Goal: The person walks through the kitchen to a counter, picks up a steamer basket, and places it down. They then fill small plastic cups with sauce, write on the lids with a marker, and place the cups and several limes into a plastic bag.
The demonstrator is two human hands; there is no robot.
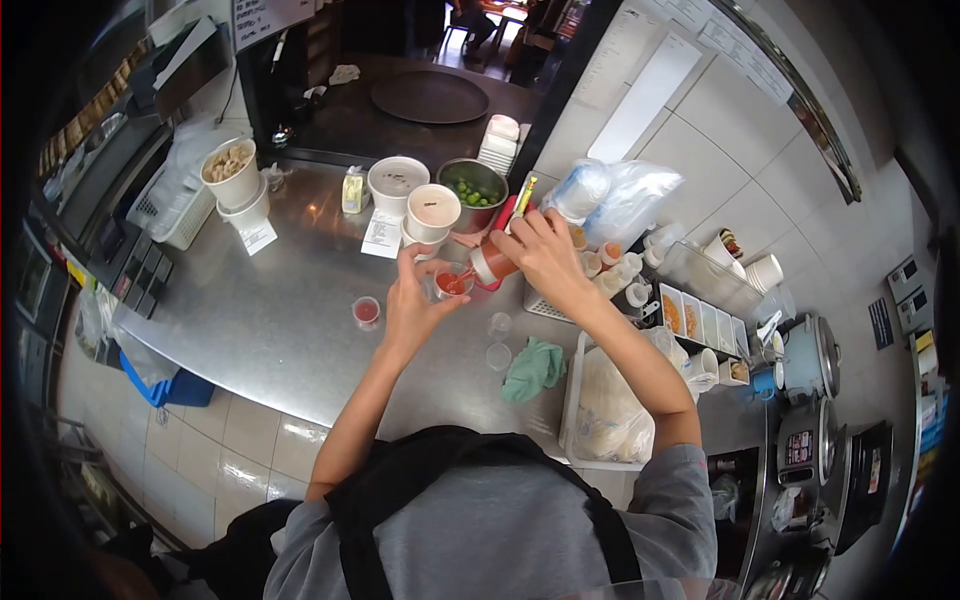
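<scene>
My left hand [412, 302] is closed around a small clear sauce cup [452, 281] with red sauce inside. In my right hand [545, 255] is a squeeze bottle [492, 262] of red sauce, tilted so its tip points into the cup. Another small cup of red sauce [366, 311] stands on the steel counter, left of my left hand. Two clear pieces, a small cup [499, 325] and another [498, 356], lie below the bottle. Just beyond my hands are a lidded paper tub [434, 212] and a metal bowl of green limes [473, 187].
A green cloth [535, 370] lies beside a white bin [610, 410] holding a plastic bag. Sauce bottles [620, 272] and a topping tray [700, 318] crowd the right. More paper tubs [398, 182] and receipts stand behind; a filled tub [230, 172] is at the left.
</scene>
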